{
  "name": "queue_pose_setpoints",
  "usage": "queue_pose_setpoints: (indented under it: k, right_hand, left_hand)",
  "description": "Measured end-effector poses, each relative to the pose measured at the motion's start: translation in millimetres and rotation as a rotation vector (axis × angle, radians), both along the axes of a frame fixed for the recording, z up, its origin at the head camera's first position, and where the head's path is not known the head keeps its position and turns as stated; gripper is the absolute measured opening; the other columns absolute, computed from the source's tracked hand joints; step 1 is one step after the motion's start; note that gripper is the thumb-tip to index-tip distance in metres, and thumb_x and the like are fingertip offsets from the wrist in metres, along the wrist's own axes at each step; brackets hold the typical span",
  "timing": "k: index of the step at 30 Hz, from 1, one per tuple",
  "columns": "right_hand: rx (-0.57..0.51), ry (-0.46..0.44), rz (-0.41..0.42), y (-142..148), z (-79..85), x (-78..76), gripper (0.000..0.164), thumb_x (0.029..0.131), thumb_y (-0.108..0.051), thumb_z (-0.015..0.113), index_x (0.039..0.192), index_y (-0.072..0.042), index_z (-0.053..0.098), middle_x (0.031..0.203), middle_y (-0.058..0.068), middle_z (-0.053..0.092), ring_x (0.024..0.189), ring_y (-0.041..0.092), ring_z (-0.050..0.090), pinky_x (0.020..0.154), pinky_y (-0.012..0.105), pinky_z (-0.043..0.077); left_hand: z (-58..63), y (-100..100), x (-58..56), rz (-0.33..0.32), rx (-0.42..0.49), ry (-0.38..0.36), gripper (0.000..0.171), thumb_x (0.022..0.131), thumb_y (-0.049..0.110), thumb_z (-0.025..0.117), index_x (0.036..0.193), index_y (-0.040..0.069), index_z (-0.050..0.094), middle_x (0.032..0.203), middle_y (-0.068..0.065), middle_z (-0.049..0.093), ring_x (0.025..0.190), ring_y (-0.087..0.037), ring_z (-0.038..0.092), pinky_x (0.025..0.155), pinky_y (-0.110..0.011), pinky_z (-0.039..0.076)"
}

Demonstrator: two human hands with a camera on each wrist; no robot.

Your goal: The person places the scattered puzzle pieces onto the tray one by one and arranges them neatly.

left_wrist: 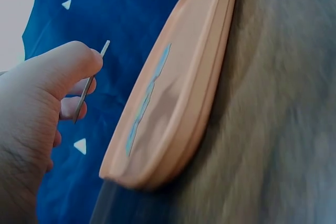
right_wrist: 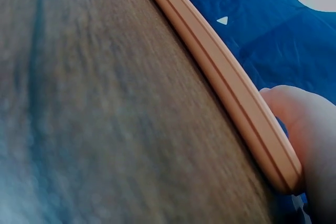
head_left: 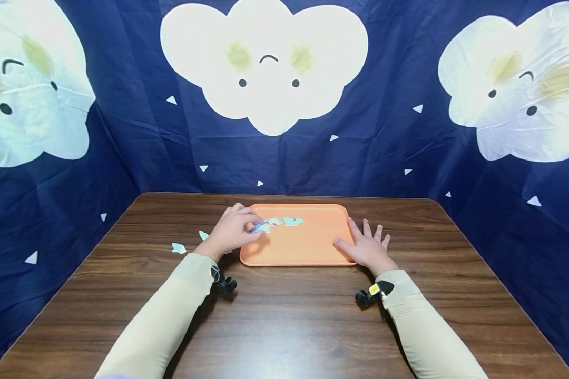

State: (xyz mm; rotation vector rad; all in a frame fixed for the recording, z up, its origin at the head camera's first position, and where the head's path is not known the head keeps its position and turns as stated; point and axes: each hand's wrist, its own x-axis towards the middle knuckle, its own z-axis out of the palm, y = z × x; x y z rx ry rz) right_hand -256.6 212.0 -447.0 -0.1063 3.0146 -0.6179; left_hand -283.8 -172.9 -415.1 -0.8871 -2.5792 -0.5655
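My left hand [head_left: 232, 229] is over the left part of an orange tray [head_left: 308, 250]. Between thumb and fingers it pinches a thin, flat puzzle piece [left_wrist: 83, 98], seen edge-on and raised off the tray in the left wrist view. Light-blue printed puzzle pieces [head_left: 293, 221] lie on the tray near its far side, partly hidden by the left fingers in the head view. At the tray's right side, my right hand [head_left: 369, 249] rests with spread fingers, its thumb lying over the rim.
Left of the tray, a loose puzzle piece [head_left: 178, 248] lies on the wooden table [head_left: 284, 316]. Another piece [head_left: 203, 235] is partly covered by the left wrist. A dark blue curtain [head_left: 284, 158] with white clouds hangs round the back and sides.
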Motion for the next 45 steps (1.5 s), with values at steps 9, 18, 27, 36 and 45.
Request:
queue_pose_setpoints:
  k: [9, 18, 27, 36, 45]
  right_hand:
    - [0.001, -0.019, -0.028, -2, -0.2, 0.6, 0.104, 0.085, -0.086, 0.041, 0.164, -0.027, 0.009, 0.163, 0.033, -0.003, 0.139, 0.066, -0.018, 0.101, 0.081, -0.015]
    - [0.01, -0.006, -0.005, 6, -1.2, 3.4, 0.109, 0.083, -0.087, 0.043, 0.164, -0.022, 0.009, 0.165, 0.029, -0.005, 0.14, 0.065, -0.018, 0.103, 0.08, -0.013]
    - [0.033, -0.014, 0.005, 8, 0.7, 5.4, 0.112, 0.081, -0.09, 0.039, 0.164, -0.021, 0.008, 0.165, 0.03, -0.006, 0.139, 0.066, -0.018, 0.104, 0.079, -0.012]
    - [0.039, -0.011, -0.002, 11, -2.0, 4.2, 0.111, 0.081, -0.09, 0.038, 0.164, -0.024, 0.007, 0.164, 0.031, -0.005, 0.14, 0.065, -0.018, 0.104, 0.079, -0.013]
    - [0.032, -0.017, -0.003, 12, -5.9, 0.7, 0.108, 0.082, -0.09, 0.038, 0.164, -0.026, 0.008, 0.164, 0.03, -0.005, 0.141, 0.064, -0.018, 0.104, 0.078, -0.015]
  left_hand:
    - [1.6, 25, -13.2, 0.011, -0.051, 0.029, 0.027, 0.083, 0.042, 0.076, 0.1, 0.021, 0.078, 0.102, 0.006, 0.071, 0.093, -0.019, 0.049, 0.083, -0.04, 0.037]
    - [4.5, 49, -21.9, 0.017, -0.094, 0.031, 0.026, 0.085, 0.042, 0.076, 0.102, 0.022, 0.077, 0.101, 0.007, 0.068, 0.093, -0.019, 0.047, 0.085, -0.039, 0.037]
    - [6.9, 69, -28.3, 0.03, -0.111, 0.004, 0.025, 0.087, 0.04, 0.075, 0.104, 0.022, 0.076, 0.106, 0.006, 0.068, 0.097, -0.02, 0.048, 0.086, -0.039, 0.038]
    - [5.8, 91, -40.7, 0.026, -0.119, 0.023, 0.031, 0.087, 0.045, 0.075, 0.107, 0.022, 0.076, 0.107, 0.005, 0.068, 0.098, -0.02, 0.048, 0.086, -0.038, 0.039]
    - [-0.1, 111, -45.7, 0.074, -0.135, 0.002, 0.033, 0.089, 0.046, 0.072, 0.112, 0.024, 0.077, 0.111, 0.004, 0.068, 0.098, -0.02, 0.049, 0.083, -0.038, 0.039]
